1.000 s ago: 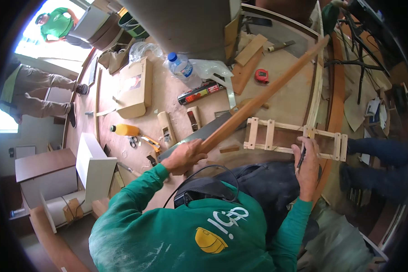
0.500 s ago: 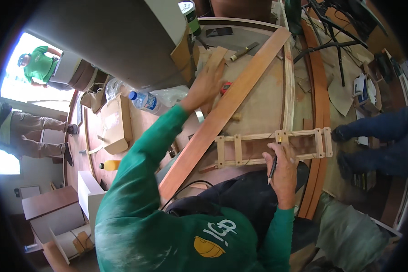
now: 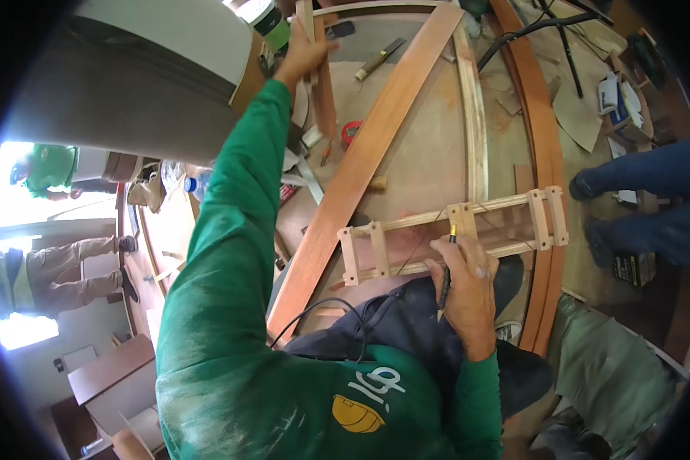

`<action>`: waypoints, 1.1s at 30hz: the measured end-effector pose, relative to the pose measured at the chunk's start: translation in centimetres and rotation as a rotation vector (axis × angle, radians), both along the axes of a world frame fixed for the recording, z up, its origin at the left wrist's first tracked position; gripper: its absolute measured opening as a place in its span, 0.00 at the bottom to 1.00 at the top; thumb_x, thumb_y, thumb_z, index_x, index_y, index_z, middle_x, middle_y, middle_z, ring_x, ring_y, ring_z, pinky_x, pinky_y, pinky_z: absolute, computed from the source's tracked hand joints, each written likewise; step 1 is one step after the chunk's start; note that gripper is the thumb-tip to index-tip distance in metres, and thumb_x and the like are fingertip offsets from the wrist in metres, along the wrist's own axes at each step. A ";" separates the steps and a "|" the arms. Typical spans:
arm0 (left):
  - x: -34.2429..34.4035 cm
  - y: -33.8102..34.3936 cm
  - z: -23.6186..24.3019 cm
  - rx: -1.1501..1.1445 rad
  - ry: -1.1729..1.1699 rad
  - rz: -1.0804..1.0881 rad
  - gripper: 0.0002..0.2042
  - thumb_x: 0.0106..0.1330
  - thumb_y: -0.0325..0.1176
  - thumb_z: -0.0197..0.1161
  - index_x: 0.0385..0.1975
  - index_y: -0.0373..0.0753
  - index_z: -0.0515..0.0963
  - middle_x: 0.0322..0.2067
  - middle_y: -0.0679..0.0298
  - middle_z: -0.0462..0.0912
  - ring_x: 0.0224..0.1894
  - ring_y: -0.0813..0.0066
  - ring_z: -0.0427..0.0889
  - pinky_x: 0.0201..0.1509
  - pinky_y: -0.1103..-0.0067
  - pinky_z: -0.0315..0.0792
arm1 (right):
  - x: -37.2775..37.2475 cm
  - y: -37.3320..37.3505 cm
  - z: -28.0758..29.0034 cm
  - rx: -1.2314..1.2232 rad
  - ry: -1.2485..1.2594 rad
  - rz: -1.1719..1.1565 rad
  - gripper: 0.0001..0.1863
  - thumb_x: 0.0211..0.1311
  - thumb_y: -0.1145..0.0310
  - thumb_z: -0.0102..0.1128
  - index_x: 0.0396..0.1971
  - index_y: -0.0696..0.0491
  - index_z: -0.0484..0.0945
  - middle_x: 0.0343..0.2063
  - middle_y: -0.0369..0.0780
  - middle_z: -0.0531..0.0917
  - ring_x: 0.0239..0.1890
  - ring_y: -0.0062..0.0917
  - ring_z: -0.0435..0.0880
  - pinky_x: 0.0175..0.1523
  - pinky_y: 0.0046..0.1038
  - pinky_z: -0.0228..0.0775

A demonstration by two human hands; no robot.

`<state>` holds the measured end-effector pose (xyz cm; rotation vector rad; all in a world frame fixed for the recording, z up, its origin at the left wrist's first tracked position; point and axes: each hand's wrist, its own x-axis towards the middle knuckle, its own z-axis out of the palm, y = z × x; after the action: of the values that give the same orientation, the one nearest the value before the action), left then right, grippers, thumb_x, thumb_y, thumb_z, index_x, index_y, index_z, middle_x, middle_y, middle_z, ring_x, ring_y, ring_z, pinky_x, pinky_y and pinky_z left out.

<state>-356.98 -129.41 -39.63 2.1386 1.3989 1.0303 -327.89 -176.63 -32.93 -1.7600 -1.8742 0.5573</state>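
Note:
My left hand (image 3: 305,57) is stretched out to the far side, its fingers closed round a reddish-brown wood piece (image 3: 324,103) that stands out above and below the hand. A black pencil (image 3: 445,287) with a yellow end is held in my right hand (image 3: 468,284), point toward me. That hand rests at the near rail of a small ladder-like wooden frame (image 3: 460,215), which lies across in front of my lap. Running diagonally between my hands is a long reddish board (image 3: 376,146). A red tape measure (image 3: 351,132) and a chisel-like tool with a wooden handle (image 3: 379,60) lie beyond it.
A cup (image 3: 267,21) stands by my left hand, near a phone (image 3: 340,30). Curved reddish boards (image 3: 540,161) run along the right. Another person's blue-trousered legs (image 3: 652,169) are at the right; two people (image 3: 61,264) (image 3: 50,172) are at the left.
My left hand has moved farther out and to the left, and now grips the wood piece. My right hand keeps the pencil over the frame. The head view has shifted.

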 end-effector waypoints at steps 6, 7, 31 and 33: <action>3.5 -3.8 15.3 -0.415 -0.074 0.088 0.28 0.66 0.43 0.75 0.64 0.45 0.74 0.48 0.58 0.79 0.47 0.68 0.79 0.49 0.74 0.78 | 0.0 0.2 0.2 0.018 -0.037 0.010 0.17 0.62 0.67 0.72 0.50 0.49 0.81 0.48 0.40 0.82 0.55 0.38 0.80 0.54 0.43 0.64; 4.5 -4.4 15.9 -0.370 -0.091 0.055 0.28 0.66 0.42 0.75 0.63 0.44 0.75 0.48 0.59 0.79 0.45 0.69 0.79 0.47 0.74 0.78 | 0.0 0.2 0.2 0.017 -0.038 0.008 0.17 0.62 0.67 0.72 0.50 0.50 0.81 0.48 0.40 0.82 0.55 0.38 0.80 0.54 0.43 0.64; 6.1 5.2 -10.4 -0.188 0.450 -0.048 0.57 0.61 0.50 0.75 0.81 0.37 0.42 0.67 0.33 0.66 0.65 0.32 0.74 0.70 0.55 0.70 | -0.5 0.1 1.0 -0.097 -0.046 0.023 0.18 0.64 0.65 0.71 0.52 0.50 0.81 0.51 0.43 0.82 0.62 0.41 0.79 0.61 0.47 0.65; 5.3 4.9 -9.9 -0.154 0.508 -0.047 0.51 0.67 0.46 0.69 0.81 0.34 0.42 0.63 0.32 0.70 0.60 0.31 0.78 0.66 0.53 0.73 | -0.6 -0.2 0.9 -0.080 -0.055 0.024 0.18 0.64 0.65 0.71 0.53 0.51 0.81 0.52 0.43 0.82 0.62 0.41 0.78 0.62 0.48 0.65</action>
<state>-351.64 -124.47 -49.49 2.3983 1.5687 0.3509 -328.46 -176.79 -32.01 -1.8231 -1.9373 0.6073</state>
